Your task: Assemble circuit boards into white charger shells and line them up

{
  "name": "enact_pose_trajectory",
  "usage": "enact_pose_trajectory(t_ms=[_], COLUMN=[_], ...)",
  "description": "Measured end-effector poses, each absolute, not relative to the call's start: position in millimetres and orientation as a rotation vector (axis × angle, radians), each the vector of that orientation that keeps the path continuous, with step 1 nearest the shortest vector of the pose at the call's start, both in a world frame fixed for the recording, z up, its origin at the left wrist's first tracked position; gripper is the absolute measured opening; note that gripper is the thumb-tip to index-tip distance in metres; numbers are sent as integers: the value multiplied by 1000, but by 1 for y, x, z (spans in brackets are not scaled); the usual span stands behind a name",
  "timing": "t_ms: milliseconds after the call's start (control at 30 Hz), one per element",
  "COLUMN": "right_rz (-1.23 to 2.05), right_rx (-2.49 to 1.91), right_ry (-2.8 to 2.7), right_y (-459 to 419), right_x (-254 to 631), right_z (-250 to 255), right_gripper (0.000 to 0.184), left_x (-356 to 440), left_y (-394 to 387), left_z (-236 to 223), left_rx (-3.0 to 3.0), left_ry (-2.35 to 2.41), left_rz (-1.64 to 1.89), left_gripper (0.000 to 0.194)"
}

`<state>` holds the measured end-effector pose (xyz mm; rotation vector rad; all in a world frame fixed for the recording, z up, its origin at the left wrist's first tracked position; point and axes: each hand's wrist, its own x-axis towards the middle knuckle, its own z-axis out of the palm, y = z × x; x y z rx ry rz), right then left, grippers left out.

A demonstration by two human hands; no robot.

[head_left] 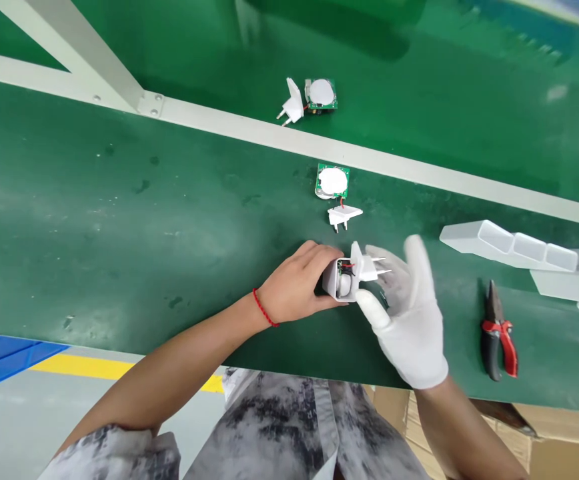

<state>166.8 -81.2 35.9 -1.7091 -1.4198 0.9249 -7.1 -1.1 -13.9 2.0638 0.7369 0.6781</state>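
My bare left hand (292,283) is wrapped around a white plastic charger housing (330,285), its open end facing right. Inside that end, part of a circuit board (340,270) and a round white part show. Red wire runs from the board to a white two-pin plug cap (367,268), which sits at the opening, tilted, with its pins pointing right. My right hand (412,327), in a white glove, is just right of the cap with fingers spread and slightly blurred. Its thumb tip is by the housing's lower rim; whether they touch I cannot tell.
Beyond my hands lie a circuit board (333,181) wired to a plug cap (344,215), and a similar pair (321,95) past the pale metal rail (249,130). Several empty white housings (469,239) and red-black pliers (494,333) lie at right on the green table (119,253).
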Motion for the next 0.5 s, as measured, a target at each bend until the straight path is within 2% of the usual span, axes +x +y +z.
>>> enact_pose_trajectory(t_ms=[100,133,300,433,500], right_rz=[906,902,901,955,989], right_rx=[-1839,-1859,-1780,-1698,-1702], right_ry=[-1580,-1620,-1664,-1586,-1468], right_y=[-78,-77,-73,-74,-74], right_x=[160,159,159,156,153], right_z=[34,34,28,22,22], right_gripper=[42,36,44,51,54], left_x=[-13,-15,-6,7,7], left_y=[4,6,17,16,10], left_z=[-2,3,19,17,12], left_rx=[1979,1929,1716,1596,1459], left_ry=[655,631,797,890,874], left_rz=[612,578,496,623,687], left_gripper=[59,60,54,30,27])
